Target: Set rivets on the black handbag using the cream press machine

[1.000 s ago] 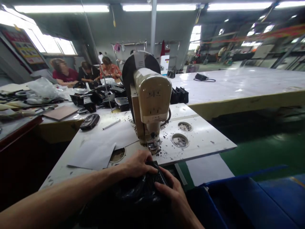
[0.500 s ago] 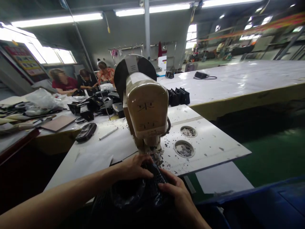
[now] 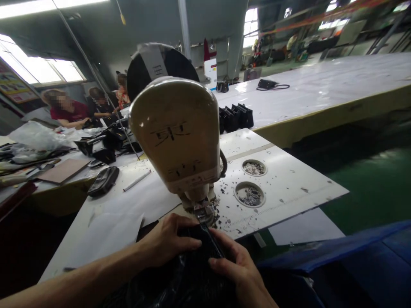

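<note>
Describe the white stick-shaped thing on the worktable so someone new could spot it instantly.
Start at the big beige machine head in the middle of the white worktable. Look left of it: a thin white pen-like stick lies slanted on a white paper sheet. Its nearest neighbour, further left, is a black oval pouch, dark and bulky, whereas the stick is pale and slim.

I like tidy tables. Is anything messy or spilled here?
Yes. Small dark scraps lie scattered over the white table around the machine, and more fill the two round holes. Both hands, left and right, grip a black piece just below the machine's foot.
</note>
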### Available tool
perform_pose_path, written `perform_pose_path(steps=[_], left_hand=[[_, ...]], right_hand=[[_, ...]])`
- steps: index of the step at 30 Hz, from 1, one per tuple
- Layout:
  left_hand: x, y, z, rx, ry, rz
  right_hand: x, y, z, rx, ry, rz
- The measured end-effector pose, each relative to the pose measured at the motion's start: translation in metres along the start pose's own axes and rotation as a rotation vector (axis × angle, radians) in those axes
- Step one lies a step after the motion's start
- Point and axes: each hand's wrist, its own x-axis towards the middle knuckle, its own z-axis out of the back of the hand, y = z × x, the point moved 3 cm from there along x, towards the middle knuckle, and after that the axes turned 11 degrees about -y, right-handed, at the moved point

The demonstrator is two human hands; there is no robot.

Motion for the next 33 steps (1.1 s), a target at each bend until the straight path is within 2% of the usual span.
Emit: perform_pose_path(steps=[4,9,13,16,18,20,23,28,33], left_hand=[[0.001,-0.004,-0.003,-0.034,0.043,0.049],[0.007,-0.008,-0.001,0.005,0.015,0.065],[0.011,0.003,-0.002,-0.016,-0.007,0.035],[0.006,0.018,-0.001,0.021,-0.154,-0.033],[-0.004,0.025,0.002,0.055,-0.267,-0.128],[-0.016,0.026,0.005,0.042,-0.299,-0.246],[-0.03,0.018,0.008,-0.009,-0.255,-0.371],[-0.036,0.009,0.006,0.01,-0.211,-0.43],[-0.039,0.008,0.005,0.009,-0.141,-0.489]], right_hand=[[-0.002,0.002,0.0,-0.104,0.023,0.089],[-0.001,0.004,0.001,-0.248,0.023,0.234],[-0.001,0.003,0.0,-0.292,-0.023,0.298],[-0.002,0.004,-0.002,-0.328,-0.033,0.412],[-0.004,0.002,-0.005,-0.357,0.006,0.502],[-0.006,-0.004,-0.007,-0.382,0.073,0.552],[-0.009,-0.02,-0.007,-0.428,0.157,0.551],[-0.02,-0.03,-0.001,-0.605,0.198,0.586],[-0.022,-0.038,-0.002,-0.725,0.289,0.768]])
